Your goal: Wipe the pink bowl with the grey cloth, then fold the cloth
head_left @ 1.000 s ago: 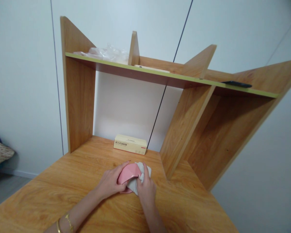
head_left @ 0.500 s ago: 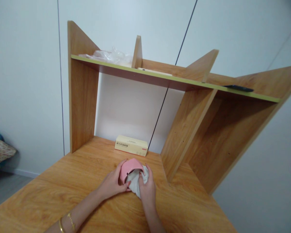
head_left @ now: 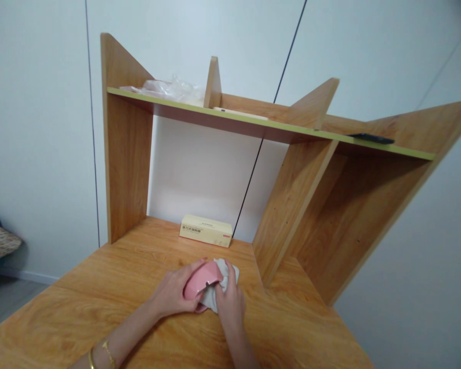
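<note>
My left hand (head_left: pixel 172 294) grips a small pink bowl (head_left: pixel 200 279), tipped on its side just above the wooden desk (head_left: pixel 100 297). My right hand (head_left: pixel 229 303) is closed on a pale grey cloth (head_left: pixel 226 271) and presses it against the bowl's inner side. Both hands meet at the middle of the desk, a little in front of a flat cream box (head_left: pixel 205 230). Gold bangles sit on my left wrist.
A wooden shelf unit (head_left: pixel 127 164) stands on the back of the desk, with an upright divider (head_left: pixel 292 205) just right of my hands. On its top shelf lie crumpled clear plastic (head_left: pixel 165 88) and a dark flat object (head_left: pixel 371 138). White wall panels are behind.
The bowl turned in my left hand, tipping up and back down, while my right hand kept rubbing the cloth over it. Both hands stayed at the same spot on the desk.
</note>
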### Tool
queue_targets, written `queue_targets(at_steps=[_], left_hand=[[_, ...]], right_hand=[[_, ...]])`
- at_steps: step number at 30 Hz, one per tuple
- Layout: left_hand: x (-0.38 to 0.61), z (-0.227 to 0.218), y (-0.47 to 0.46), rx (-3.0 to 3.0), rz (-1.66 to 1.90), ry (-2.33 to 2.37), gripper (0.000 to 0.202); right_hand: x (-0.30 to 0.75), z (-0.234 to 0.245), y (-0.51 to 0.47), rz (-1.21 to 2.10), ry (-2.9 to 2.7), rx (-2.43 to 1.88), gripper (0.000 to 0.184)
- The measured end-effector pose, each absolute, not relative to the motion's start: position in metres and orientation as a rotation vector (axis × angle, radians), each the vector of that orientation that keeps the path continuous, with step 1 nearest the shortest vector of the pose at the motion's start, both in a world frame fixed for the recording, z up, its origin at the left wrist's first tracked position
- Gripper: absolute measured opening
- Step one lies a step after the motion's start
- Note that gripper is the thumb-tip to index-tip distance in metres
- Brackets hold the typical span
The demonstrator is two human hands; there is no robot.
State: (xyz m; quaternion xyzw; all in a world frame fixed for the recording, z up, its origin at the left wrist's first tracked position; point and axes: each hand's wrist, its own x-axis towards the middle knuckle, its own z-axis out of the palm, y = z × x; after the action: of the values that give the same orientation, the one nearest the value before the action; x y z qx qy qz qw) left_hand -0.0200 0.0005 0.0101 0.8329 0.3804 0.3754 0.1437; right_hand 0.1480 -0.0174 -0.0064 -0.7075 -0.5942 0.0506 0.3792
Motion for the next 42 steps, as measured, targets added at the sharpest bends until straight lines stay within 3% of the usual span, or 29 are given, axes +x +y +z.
queue_targets(at_steps=[3,7,9,18,24,30,36,42], left_hand=[[-0.020,0.009,0.004,2.278,1.122,1.157,0.075],[-0.018,0.008,0.006,2.154,1.154,1.124,0.101],[-0.016,0.006,0.006,2.163,1.107,1.086,0.103],[-0.015,0.008,0.003,2.154,1.104,1.206,0.072],[-0.020,0.019,-0.002,2.291,1.020,1.205,0.075],[-0.019,0.019,-0.003,2.290,1.010,1.163,0.076],[-0.021,0.006,0.019,1.851,1.224,1.276,0.055],[-0.034,-0.011,0.050,1.263,1.417,1.241,0.035]], right_hand=[[0.150,-0.016,-0.013,0.226,-1.420,-1.695,0.050],[0.153,-0.023,-0.006,0.283,-1.272,-1.554,0.050],[0.153,-0.024,-0.004,0.304,-1.228,-1.498,0.050],[0.146,-0.014,-0.009,0.241,-1.283,-1.648,0.050],[0.146,0.003,-0.018,0.063,-1.430,-1.933,0.049],[0.150,-0.003,-0.016,0.186,-1.410,-1.767,0.049],[0.148,-0.016,-0.008,0.286,-1.299,-1.481,0.045],[0.157,-0.017,-0.006,0.151,-1.289,-1.739,0.046]])
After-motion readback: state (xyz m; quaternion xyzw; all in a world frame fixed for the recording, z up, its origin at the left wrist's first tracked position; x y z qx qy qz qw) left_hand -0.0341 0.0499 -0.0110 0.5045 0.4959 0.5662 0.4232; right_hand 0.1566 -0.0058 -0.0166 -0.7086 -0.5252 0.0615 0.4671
